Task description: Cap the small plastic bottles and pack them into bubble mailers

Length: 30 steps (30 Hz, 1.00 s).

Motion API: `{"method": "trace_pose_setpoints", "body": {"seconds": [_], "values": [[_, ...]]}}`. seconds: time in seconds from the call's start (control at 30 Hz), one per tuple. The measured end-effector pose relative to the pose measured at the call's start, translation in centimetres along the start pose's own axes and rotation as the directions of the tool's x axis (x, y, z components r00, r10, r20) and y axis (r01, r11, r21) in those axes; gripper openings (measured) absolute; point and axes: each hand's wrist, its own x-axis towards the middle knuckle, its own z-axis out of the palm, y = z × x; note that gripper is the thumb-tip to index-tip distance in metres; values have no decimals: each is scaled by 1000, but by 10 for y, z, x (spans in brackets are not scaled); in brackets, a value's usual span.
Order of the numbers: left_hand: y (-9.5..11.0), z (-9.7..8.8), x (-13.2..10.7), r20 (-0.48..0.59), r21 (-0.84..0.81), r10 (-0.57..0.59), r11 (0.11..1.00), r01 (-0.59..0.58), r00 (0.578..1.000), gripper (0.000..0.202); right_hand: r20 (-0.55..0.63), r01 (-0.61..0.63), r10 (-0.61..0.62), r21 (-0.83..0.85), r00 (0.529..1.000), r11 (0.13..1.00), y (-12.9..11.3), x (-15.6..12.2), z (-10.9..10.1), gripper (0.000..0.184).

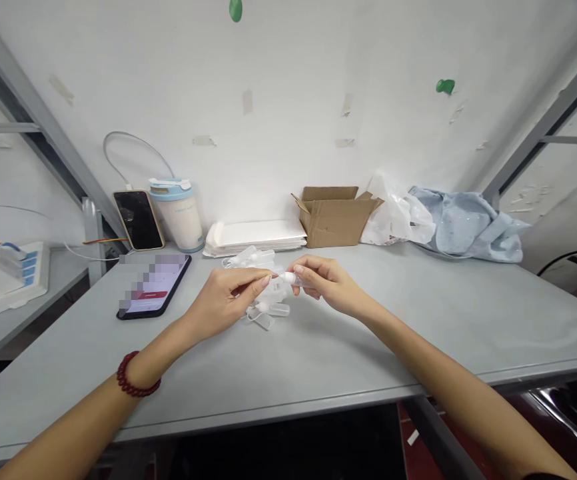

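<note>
In my right hand [321, 280], the fingers are closed around a small clear plastic bottle [290, 277] with a white top that points left. My left hand [236, 290] is pinched at the thumb and forefinger, close to the bottle's tip. Whatever that pinch holds is too small to make out. Beneath and behind both hands lies a loose pile of similar clear plastic bottles [276, 309], some with thin loops attached. My left hand partly covers the pile.
Along the wall stand a phone [140, 220], a tumbler [181, 217], stacked white envelopes [261, 235], an open cardboard box [336, 217], a white plastic bag [396, 217] and a light blue cloth bundle [468, 223]. Another phone [156, 287] lies left on the grey table [338, 367].
</note>
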Motion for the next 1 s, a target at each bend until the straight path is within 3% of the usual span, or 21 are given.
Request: {"method": "trace_pose_setpoints", "body": {"seconds": [0.33, 0.53, 0.83, 1.0], "values": [[0, 1, 0, -17, 16, 50, 999, -49, 999, 25, 31, -47, 45, 56, 999, 997, 1, 0, -1, 28], [-6, 2, -1, -20, 99, 145, 985, -142, 989, 25, 62, -63, 59, 61, 996, 996, 2, 0, -2, 29], [-17, 4, -4, 23, 372, 332, 873, -316, 943, 26, 84, -70, 65, 59, 994, 996, 9, 2, -4, 28], [-19, 4, -4, 53, 434, 393, 819, -376, 918, 25, 82, -94, 91, 34, 992, 995, 11, 3, -3, 27]]}}
